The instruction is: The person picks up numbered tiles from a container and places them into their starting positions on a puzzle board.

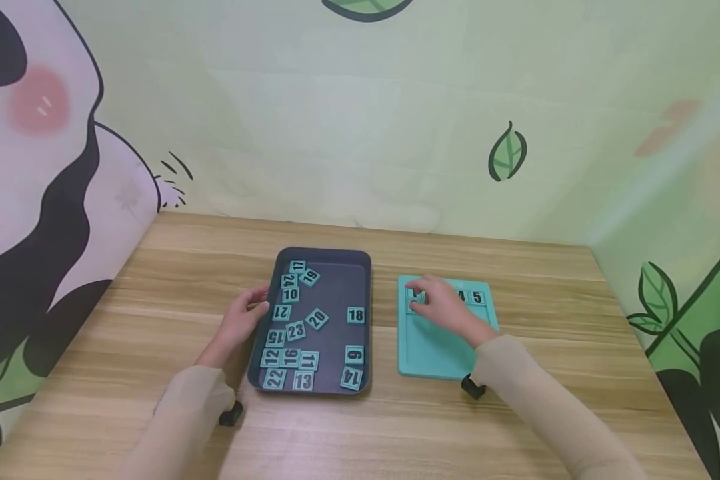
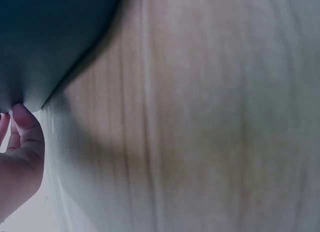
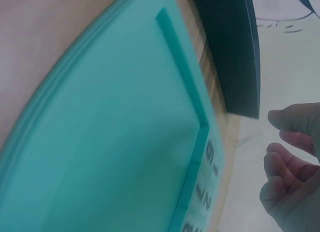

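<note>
My left hand (image 1: 238, 325) rests at the left side of a dark tray (image 1: 339, 283). In the left wrist view its thumb (image 2: 27, 123) touches the tray's outer wall. Number tiles such as 18 (image 1: 356, 315), 20 (image 1: 317, 319) and 13 (image 1: 303, 381) lie scattered in the tray, some turned sideways or upside down. Over the top left of a teal board (image 1: 435, 347) hovers my right hand (image 1: 447, 308), its thumb and fingers apart with nothing between them in the right wrist view. Tiles sit along the board's top, including 5 (image 1: 477, 298) and 2 (image 3: 208, 202); the hand hides some.
Tray and board lie side by side on a wooden table (image 1: 384, 427), with a narrow strip of wood between them. Behind the table stands a wall (image 1: 348, 133) painted with leaves and a panda. Both wrists wear a small black device (image 1: 473, 387).
</note>
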### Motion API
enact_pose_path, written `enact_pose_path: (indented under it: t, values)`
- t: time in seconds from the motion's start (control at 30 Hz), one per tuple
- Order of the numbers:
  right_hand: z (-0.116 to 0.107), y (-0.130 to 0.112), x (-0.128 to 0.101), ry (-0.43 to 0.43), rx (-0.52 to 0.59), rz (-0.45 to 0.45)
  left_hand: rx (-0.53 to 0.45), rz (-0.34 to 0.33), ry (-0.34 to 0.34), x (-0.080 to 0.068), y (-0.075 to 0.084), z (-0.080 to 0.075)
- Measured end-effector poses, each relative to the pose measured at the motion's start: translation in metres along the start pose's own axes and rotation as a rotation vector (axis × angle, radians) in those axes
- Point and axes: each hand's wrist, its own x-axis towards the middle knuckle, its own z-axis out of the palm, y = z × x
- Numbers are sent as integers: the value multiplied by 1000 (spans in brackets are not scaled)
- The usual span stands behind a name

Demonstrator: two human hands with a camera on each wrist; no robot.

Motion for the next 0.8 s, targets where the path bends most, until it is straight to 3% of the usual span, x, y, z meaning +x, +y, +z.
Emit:
enact_pose_path:
  t: [0.3,0.8]
  values:
    - [11,-22,7,-57,-14,-82,-2,15,-2,1,-3,0]
    - [35,-62,7,-304,-81,-244,-10,4,-2,0,-1,0]
